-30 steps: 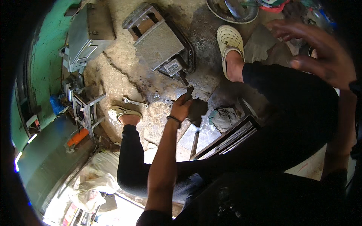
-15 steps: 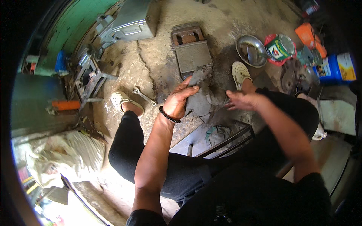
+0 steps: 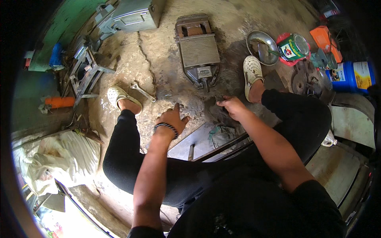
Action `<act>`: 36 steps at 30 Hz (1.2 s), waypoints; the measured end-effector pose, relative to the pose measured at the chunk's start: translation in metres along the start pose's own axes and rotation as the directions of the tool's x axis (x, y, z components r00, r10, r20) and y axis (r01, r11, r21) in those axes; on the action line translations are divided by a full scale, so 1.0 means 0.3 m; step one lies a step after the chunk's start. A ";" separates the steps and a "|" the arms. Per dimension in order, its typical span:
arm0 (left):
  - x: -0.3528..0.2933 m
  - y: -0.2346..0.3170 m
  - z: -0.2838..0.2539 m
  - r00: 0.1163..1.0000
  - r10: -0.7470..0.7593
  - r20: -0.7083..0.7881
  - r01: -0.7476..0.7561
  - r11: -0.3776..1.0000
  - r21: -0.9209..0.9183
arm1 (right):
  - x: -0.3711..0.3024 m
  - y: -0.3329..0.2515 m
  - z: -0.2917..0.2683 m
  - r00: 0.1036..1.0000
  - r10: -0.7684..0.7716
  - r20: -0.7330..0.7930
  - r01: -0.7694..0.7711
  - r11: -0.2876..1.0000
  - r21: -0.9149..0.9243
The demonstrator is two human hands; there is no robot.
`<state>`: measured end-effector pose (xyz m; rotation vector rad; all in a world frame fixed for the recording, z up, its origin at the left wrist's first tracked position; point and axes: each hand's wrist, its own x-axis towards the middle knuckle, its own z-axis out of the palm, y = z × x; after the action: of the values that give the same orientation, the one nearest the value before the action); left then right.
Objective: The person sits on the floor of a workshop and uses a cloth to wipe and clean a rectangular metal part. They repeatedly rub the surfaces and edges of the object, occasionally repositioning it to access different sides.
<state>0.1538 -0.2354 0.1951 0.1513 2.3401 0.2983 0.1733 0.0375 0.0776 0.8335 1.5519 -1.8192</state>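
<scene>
Between my feet on the floor lies a machine vise (image 3: 200, 53), a grey metal block with a rusty brown jaw end and a screw stub facing me. My left hand (image 3: 173, 120), with a beaded bracelet at the wrist, is held nearer to me than the vise, empty, thumb and fingers apart. To its right, my right hand (image 3: 234, 108) is closed with its fingers pressed together on a dark grey rag (image 3: 215, 111), which hangs blurred against the floor. An adjustable wrench (image 3: 143, 91) rests on the floor beside my left foot.
A metal bowl (image 3: 271, 43) with a scraper-like blade, a green can (image 3: 293, 49) and a blue bucket (image 3: 351, 77) stand at right. A grey metal box (image 3: 137, 18) is at the far left, near a small metal stand (image 3: 88, 75). Another cloth (image 3: 222, 137) lies below my hands.
My left hand has let go of the grey rag and moved down and left. The rag is now at my right hand, lower down, and the whole vise has come into sight.
</scene>
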 end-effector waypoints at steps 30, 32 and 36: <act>-0.054 0.015 -0.447 0.926 0.314 -0.211 -0.349 0.924 -0.154 | 0.577 0.162 0.055 0.623 -0.673 -0.398 0.232 0.645 -0.729; -0.062 0.010 -0.451 0.934 0.294 -0.204 -0.332 0.924 -0.188 | 0.571 0.177 0.062 0.663 -0.629 -0.406 0.123 0.627 -0.770; -0.067 0.003 -0.447 0.905 0.345 -0.247 -0.389 0.907 -0.159 | 0.542 0.146 0.045 0.715 -0.640 -0.282 0.097 0.490 -0.866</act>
<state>0.0729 -0.2612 0.3009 0.4871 2.4641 0.7756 0.1051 0.0110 -0.0746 0.5838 2.8700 -0.8046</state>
